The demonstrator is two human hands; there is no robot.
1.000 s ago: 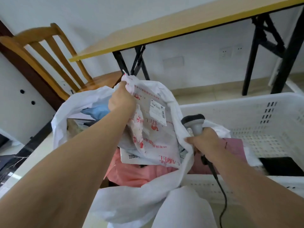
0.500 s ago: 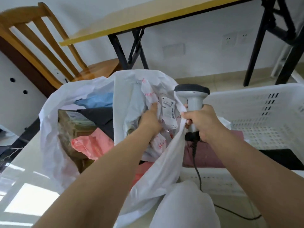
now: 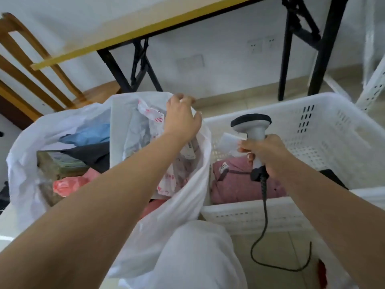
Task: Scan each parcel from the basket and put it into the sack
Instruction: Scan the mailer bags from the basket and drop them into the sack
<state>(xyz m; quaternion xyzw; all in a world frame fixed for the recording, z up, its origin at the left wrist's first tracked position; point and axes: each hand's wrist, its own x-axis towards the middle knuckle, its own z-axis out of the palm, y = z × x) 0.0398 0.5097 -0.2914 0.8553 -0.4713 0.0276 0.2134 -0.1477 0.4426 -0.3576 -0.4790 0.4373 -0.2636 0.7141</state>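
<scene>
The white sack (image 3: 31, 163) stands open on the left, holding a white parcel with red print (image 3: 145, 132), a blue one (image 3: 87, 134), a black one (image 3: 89, 153), a pink-red one (image 3: 66, 184) and a cardboard box (image 3: 60, 163). My left hand (image 3: 181, 119) hovers over the sack's right rim, fingers relaxed, holding nothing. My right hand (image 3: 268, 157) grips the handle of the grey scanner (image 3: 251, 122) above the white basket (image 3: 325, 126). A mauve parcel (image 3: 235, 182) and a black one (image 3: 333, 178) lie in the basket.
A wooden chair (image 3: 31, 65) stands behind the sack. A folding table (image 3: 145, 26) with black legs (image 3: 291, 59) is beyond the basket. My knee in white trousers (image 3: 198, 257) is at the front. The scanner cable (image 3: 264, 232) hangs down past the basket's front wall.
My left hand pushed the white red-printed parcel down into the sack, let it go and rose to the rim. My right hand with the scanner moved right, over the basket.
</scene>
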